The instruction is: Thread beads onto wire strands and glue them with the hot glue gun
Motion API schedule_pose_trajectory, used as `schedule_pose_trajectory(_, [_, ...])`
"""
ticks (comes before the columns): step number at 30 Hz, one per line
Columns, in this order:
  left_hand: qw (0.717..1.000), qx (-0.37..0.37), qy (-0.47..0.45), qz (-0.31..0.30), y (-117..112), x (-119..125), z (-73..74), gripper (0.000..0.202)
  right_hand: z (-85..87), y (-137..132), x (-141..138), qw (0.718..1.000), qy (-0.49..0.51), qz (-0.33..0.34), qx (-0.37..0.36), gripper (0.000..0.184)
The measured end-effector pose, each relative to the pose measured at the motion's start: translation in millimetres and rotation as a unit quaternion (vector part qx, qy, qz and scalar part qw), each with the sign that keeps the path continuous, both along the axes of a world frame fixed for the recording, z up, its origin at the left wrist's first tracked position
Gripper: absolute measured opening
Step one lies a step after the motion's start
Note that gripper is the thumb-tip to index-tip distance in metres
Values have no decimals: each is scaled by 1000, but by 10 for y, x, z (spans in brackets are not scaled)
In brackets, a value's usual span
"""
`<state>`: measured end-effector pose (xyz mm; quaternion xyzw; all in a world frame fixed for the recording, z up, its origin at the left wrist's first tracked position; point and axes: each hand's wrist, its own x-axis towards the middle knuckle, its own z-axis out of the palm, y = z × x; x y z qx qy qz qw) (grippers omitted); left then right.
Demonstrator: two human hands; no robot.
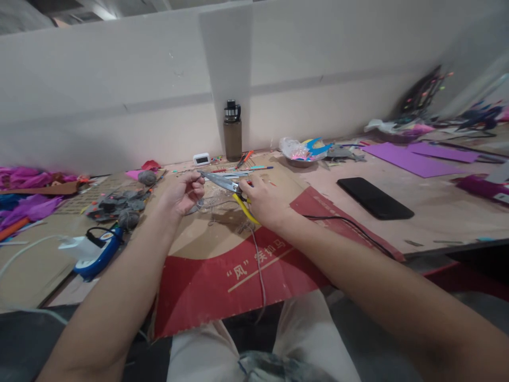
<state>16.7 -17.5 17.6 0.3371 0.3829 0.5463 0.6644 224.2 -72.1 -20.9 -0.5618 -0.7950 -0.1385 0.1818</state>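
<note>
Over a red and brown cardboard sheet point(274, 276), my right hand point(265, 200) grips a pair of scissors point(222, 183) with grey metal blades and yellow handles. The blades point left and look nearly closed. My left hand point(185, 193) is by the blade tips, its fingers curled together in a pinch; whatever they hold is too small to make out. Beneath the hands lie loose grey yarn strands point(222, 204) and clear scraps. One yarn strand point(260, 265) trails down across the red part and over the cardboard's front edge.
A bottle point(233, 132) stands by the wall near a small white digital device point(201, 159) and pens. At right lie a black phone point(374, 198), purple sheets point(413, 159) and a bowl point(302, 159) of scraps. Grey yarn balls point(128, 218) and a blue-white power strip point(99, 254) are left.
</note>
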Motion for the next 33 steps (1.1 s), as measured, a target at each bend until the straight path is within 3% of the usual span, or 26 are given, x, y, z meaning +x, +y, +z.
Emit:
schedule_pose_trajectory(8, [999, 18, 44, 21, -15, 24, -8, 6, 4, -4, 20, 999, 31, 2, -13, 28])
schedule_pose_trajectory(12, [998, 37, 56, 15, -45, 40, 11, 5, -29, 56, 48, 990, 134, 44, -16, 28])
schedule_pose_trajectory(20, [992, 123, 36, 0, -79, 26, -4, 12, -41, 123, 52, 933, 322, 160, -31, 35])
schedule_pose_trajectory(27, [992, 123, 23, 0, -195, 176, 28, 12, -141, 172, -60, 864, 447, 203, -111, 38])
schedule_pose_trajectory(33, [990, 142, -8, 22, -253, 270, 14, 6, -1, 26, -139, 813, 490, 257, -181, 31])
